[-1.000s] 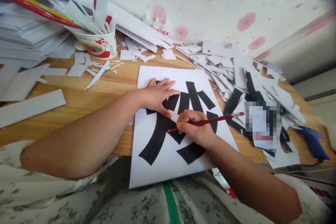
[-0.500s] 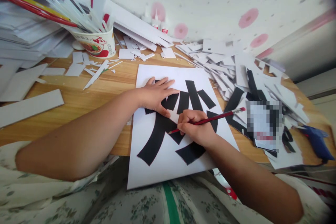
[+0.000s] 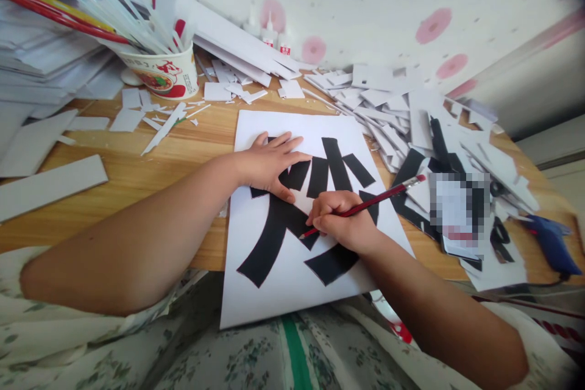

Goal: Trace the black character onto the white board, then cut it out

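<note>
A white sheet (image 3: 260,311) lies at the table's front edge, partly overhanging it. Black cut shapes (image 3: 265,247) rest on the sheet, forming a large character. My left hand (image 3: 269,164) is spread flat over the upper left of these shapes, fingers apart. My right hand (image 3: 340,216) grips a dark red pencil (image 3: 386,195), whose tip touches the edge of a black shape near the middle. The right hand hides part of the black shapes beneath it.
A paper cup (image 3: 176,76) full of sticks stands at the back left. White scraps (image 3: 379,97) pile up at the back right. A phone-like item (image 3: 459,213), blurred out, and a blue glue gun (image 3: 553,244) lie at the right.
The pencil tip has moved slightly right and down along the black shape's edge, and the pencil's rear end has risen a little. The left hand keeps its place on the sheet.
</note>
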A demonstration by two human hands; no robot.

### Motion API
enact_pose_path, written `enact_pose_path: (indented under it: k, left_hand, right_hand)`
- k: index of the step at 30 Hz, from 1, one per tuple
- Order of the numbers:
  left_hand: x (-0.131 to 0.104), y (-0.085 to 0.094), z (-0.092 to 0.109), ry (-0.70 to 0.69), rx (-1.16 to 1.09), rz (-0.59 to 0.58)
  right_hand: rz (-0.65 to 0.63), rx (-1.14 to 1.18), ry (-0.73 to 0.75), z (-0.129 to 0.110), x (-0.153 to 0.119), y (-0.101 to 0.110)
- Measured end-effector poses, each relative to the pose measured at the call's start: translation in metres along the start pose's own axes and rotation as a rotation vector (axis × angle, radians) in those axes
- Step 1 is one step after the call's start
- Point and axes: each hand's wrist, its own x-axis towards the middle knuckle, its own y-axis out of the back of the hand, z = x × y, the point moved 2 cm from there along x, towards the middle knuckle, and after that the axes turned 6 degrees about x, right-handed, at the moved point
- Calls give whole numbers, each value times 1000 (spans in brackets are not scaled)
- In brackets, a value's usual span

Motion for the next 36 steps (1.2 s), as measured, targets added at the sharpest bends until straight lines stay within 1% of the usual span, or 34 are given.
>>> enact_pose_path:
  k: [7, 15, 24, 32, 36]
  left_hand:
    - [0, 0, -1, 8, 8, 2]
    - [1, -2, -2, 1, 13, 11]
    - [1, -2, -1, 0, 10, 16]
    - [1, -1, -1, 10, 13, 3]
    - [1, -1, -1, 11, 17, 11]
  right_hand:
    - [-47, 31, 4, -2, 0, 0]
    - [-85, 89, 36, 3, 0, 3]
    - [-131, 104, -1, 2, -1, 5]
    - [-179, 112, 14, 1, 0, 6]
    - [-203, 123, -2, 0, 1, 7]
